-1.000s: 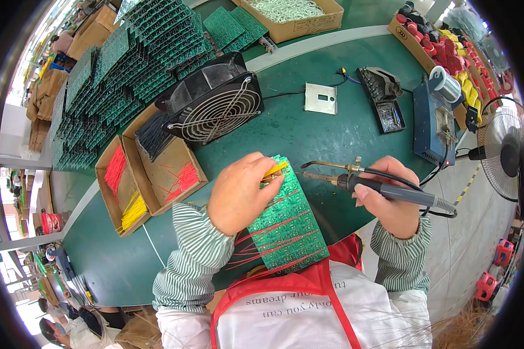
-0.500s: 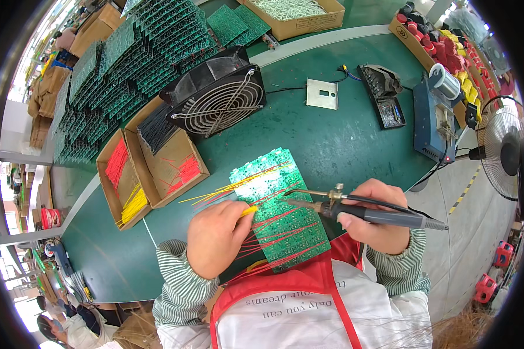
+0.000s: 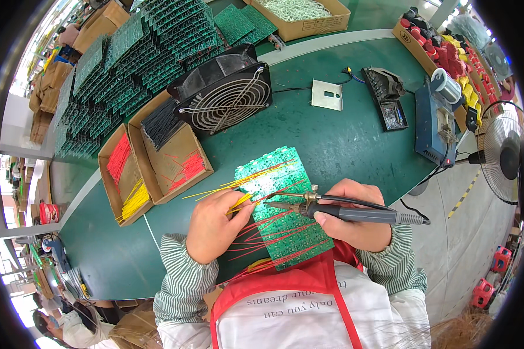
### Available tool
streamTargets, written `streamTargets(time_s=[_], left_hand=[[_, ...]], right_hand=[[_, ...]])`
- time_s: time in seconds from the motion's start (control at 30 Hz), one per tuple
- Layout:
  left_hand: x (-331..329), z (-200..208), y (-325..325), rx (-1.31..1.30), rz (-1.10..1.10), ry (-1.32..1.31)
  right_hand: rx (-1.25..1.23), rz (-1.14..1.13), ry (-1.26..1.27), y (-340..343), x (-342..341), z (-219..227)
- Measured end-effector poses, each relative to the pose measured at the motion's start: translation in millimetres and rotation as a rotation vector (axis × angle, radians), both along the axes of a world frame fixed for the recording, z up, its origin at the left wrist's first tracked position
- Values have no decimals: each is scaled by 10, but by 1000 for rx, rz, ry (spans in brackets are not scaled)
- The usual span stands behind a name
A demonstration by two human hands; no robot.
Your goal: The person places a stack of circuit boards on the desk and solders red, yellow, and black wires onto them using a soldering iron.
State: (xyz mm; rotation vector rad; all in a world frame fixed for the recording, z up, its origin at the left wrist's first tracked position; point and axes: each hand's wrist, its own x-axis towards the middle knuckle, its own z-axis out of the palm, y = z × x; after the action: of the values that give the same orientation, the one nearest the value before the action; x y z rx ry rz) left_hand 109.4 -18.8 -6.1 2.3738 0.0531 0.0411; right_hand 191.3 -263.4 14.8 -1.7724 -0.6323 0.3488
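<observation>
A green circuit board panel (image 3: 300, 218) lies in front of me, its near edge against my red-trimmed apron. Red wires (image 3: 249, 237) stick out past its left edge, and yellow wires lie across its upper part. My left hand (image 3: 212, 230) is closed in a pinch on yellow wires (image 3: 239, 203) at the board's left edge. In my right hand (image 3: 364, 234) is a soldering iron (image 3: 355, 213) with a thin solder-feed tube above it. The iron's tip reaches over the board, close to my left fingertips; whether it touches cannot be told.
Cardboard trays (image 3: 180, 185) with red, yellow and black wires stand at left. Behind them are a black fan (image 3: 227, 99) and stacked circuit boards (image 3: 151, 52). At right are a metal plate (image 3: 326, 95), a black holder (image 3: 384, 99) and a blue solder-feed unit (image 3: 431, 125) with a spool.
My right hand has moved left with the soldering iron, bringing its tip near my left fingers. The yellow wires in my left hand now point up toward the board. The view has shifted slightly.
</observation>
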Motion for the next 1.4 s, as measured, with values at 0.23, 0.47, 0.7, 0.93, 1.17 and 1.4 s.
streamTargets(time_s=[0.23,0.47,0.7,0.93,1.17,1.4], left_hand=[[14,8,3,27,-26,16],[7,52,9,57,-28,1],[-16,368,288,280,507,-115],[128,96,-165,39,-53,-34],[190,35,-204,57,-55,-22],[194,35,-208,63,-47,-6]], right_hand=[[-15,19,-8,31,34,-5],[-1,13,-17,-25,50,43],[-37,-11,-46,-149,47,90],[-40,-50,16,-180,59,84],[-32,-42,7,-160,88,42],[-39,-41,24,-189,102,69]])
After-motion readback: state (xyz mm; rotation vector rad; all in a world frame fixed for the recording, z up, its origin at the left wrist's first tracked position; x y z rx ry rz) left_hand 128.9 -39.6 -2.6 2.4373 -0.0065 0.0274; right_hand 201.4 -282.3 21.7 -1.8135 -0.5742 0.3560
